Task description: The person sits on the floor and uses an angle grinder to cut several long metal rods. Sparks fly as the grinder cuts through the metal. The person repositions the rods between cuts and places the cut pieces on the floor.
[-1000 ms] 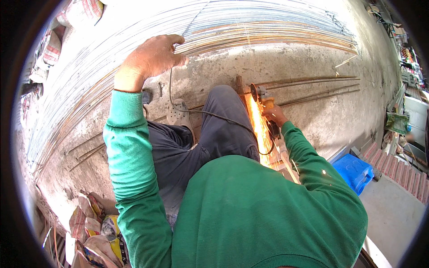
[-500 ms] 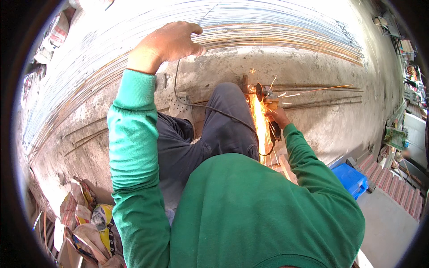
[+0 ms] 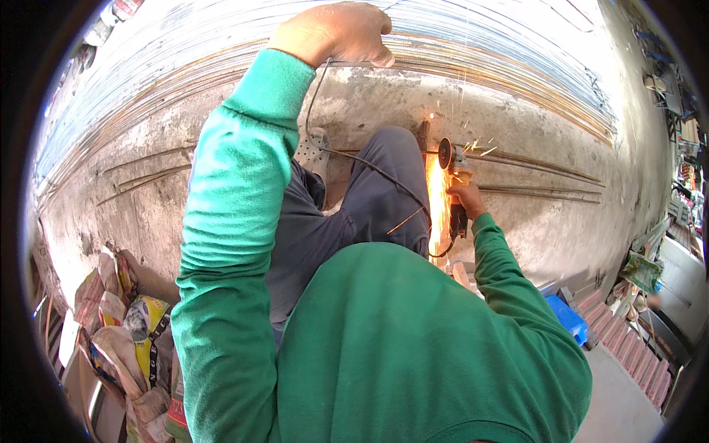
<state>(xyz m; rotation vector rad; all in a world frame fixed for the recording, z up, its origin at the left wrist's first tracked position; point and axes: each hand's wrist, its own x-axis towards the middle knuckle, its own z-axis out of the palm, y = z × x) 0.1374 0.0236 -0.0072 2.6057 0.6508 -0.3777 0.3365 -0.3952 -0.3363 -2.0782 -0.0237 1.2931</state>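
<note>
My right hand (image 3: 467, 199) is wrapped round an angle grinder (image 3: 460, 177) beside my right knee. Its round cutting disc (image 3: 445, 153) meets thin metal rods (image 3: 535, 164) lying low over the floor. A bright stream of sparks (image 3: 437, 203) pours from the disc back toward me, and a few fly right. My left hand (image 3: 336, 33) is raised at the far side, over the long bars, thumb and forefinger apart with nothing visible between them; its other fingers are partly hidden. A dark power cord (image 3: 369, 168) runs from below the left hand across my leg to the grinder.
Long metal bars (image 3: 509, 85) cover the far floor in a wide bundle. Crumpled sacks (image 3: 136, 332) are at the near left. A blue case (image 3: 567, 319) and reddish ribbed pieces (image 3: 628, 347) lie at the near right. My shoe (image 3: 314, 151) stands beside the cord.
My left hand has shifted farther away and to the right in the picture, still raised. The grinder remains in my right hand, still throwing sparks. The whole view has shifted slightly.
</note>
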